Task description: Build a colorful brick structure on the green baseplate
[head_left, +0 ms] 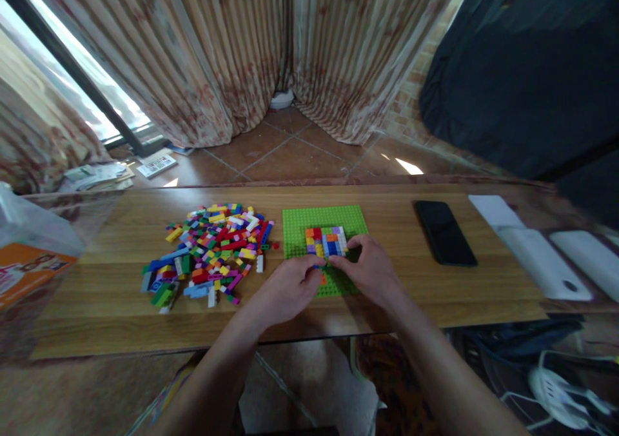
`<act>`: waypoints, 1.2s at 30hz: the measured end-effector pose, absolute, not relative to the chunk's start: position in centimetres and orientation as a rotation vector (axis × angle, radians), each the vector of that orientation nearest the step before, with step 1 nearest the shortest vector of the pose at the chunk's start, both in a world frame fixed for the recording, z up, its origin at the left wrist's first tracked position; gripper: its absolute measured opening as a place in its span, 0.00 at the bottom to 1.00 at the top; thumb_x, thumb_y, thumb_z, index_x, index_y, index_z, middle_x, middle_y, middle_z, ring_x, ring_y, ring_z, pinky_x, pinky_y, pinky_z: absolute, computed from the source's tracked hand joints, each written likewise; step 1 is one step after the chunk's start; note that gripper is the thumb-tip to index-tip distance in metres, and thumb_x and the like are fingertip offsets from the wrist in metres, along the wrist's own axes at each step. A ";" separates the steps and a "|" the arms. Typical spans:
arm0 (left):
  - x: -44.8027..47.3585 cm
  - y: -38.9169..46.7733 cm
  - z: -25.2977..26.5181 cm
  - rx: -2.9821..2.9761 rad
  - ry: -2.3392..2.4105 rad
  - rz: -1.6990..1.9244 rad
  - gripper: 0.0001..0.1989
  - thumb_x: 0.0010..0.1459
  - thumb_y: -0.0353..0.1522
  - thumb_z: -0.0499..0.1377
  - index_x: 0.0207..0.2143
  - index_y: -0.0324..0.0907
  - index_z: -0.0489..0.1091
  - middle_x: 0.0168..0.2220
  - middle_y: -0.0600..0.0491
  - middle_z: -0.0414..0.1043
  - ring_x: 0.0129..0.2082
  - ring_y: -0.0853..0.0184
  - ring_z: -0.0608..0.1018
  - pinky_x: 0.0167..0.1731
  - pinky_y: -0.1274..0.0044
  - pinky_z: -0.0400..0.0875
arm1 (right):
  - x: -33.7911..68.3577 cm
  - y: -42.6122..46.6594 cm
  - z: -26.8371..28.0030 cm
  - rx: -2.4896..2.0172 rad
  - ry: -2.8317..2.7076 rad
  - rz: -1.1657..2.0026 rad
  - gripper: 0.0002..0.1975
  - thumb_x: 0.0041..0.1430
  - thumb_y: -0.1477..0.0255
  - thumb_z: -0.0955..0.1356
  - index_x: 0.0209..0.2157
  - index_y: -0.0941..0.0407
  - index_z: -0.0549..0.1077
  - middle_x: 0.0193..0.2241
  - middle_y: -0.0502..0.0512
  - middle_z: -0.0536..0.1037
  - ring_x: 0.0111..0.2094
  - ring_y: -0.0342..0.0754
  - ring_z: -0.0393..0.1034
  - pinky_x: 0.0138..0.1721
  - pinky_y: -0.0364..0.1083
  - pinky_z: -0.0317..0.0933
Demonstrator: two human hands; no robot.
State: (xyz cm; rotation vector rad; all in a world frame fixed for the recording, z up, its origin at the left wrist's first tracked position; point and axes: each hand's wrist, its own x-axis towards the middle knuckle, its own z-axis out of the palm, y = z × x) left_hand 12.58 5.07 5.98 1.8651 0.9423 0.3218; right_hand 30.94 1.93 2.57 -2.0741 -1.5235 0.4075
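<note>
A green studded baseplate (324,215) lies on the wooden table, partly covered by my hands. On it sits a flat block of coloured toy building bricks (331,237), in white, blue, orange, red, yellow and purple. My left hand (290,289) is closed at the block's front left edge, thumb and forefinger together; whatever is between the fingertips is too small to make out. At the front right corner, my right hand (371,269) grips the block, thumb at its front and forefinger at its right side. A small orange brick (324,280) shows on the baseplate below the fingertips.
Left of the baseplate spreads a pile of loose bricks (213,249) in many colours. A black phone (445,233) lies to the right, with white boxes (544,262) beyond it. A plastic container with an orange label (33,268) stands at the far left.
</note>
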 end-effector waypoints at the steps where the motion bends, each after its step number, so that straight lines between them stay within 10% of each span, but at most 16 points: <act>1: 12.5 5.1 5.9 1.865 0.938 0.333 0.13 0.61 0.30 0.48 0.34 0.40 0.73 0.22 0.56 0.69 0.23 0.70 0.70 0.24 0.80 0.61 | 30.9 1.9 2.5 -2.075 -1.523 0.412 0.19 0.48 0.57 0.71 0.35 0.56 0.70 0.34 0.58 0.75 0.39 0.55 0.70 0.41 0.53 0.62; 9: 11.6 5.6 5.4 1.575 0.972 0.431 0.14 0.61 0.34 0.51 0.45 0.40 0.71 0.26 0.56 0.71 0.22 0.72 0.72 0.23 0.81 0.65 | 32.2 1.9 3.1 -1.899 -1.414 0.619 0.20 0.49 0.54 0.71 0.34 0.56 0.72 0.31 0.56 0.77 0.32 0.50 0.71 0.36 0.49 0.63; 36: 6.8 8.4 5.8 1.740 1.214 0.874 0.12 0.61 0.32 0.54 0.34 0.38 0.77 0.31 0.52 0.77 0.30 0.69 0.75 0.32 0.80 0.69 | 23.7 0.8 3.7 -1.422 -1.934 0.445 0.09 0.66 0.72 0.62 0.34 0.54 0.73 0.32 0.53 0.77 0.35 0.47 0.73 0.38 0.45 0.63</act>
